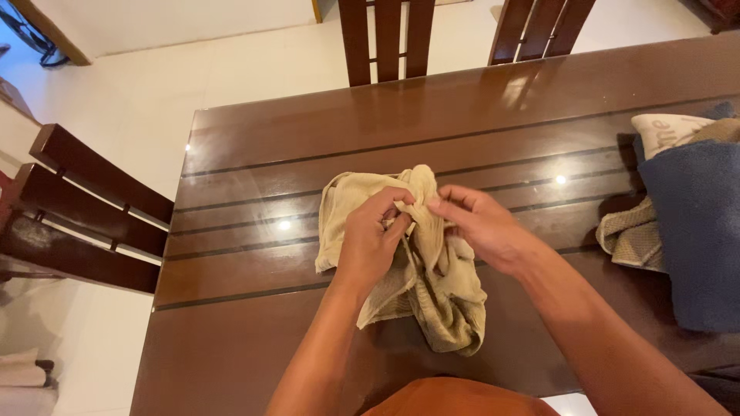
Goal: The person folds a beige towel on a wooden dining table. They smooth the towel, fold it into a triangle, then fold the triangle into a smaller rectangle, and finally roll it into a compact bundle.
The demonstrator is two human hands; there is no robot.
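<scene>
Beige towel [432, 285]: crumpled near table [254, 339] front edge, centre. Soft, light, limp; best taken at a hem corner. Left hand [372, 235] and right hand [482, 225] pinched one bunched fold. Blue cloth pile [694, 231] lay at right edge.

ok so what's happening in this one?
A person stands at a dark wooden table and works a crumpled beige towel with both bare hands. The left hand and the right hand pinch the cloth near its upper middle, fingers close together; the rest of the towel lies bunched on the tabletop. At the table's right edge lies a pile of other cloths, with a blue towel on top. Wooden chairs stand around the table.
</scene>
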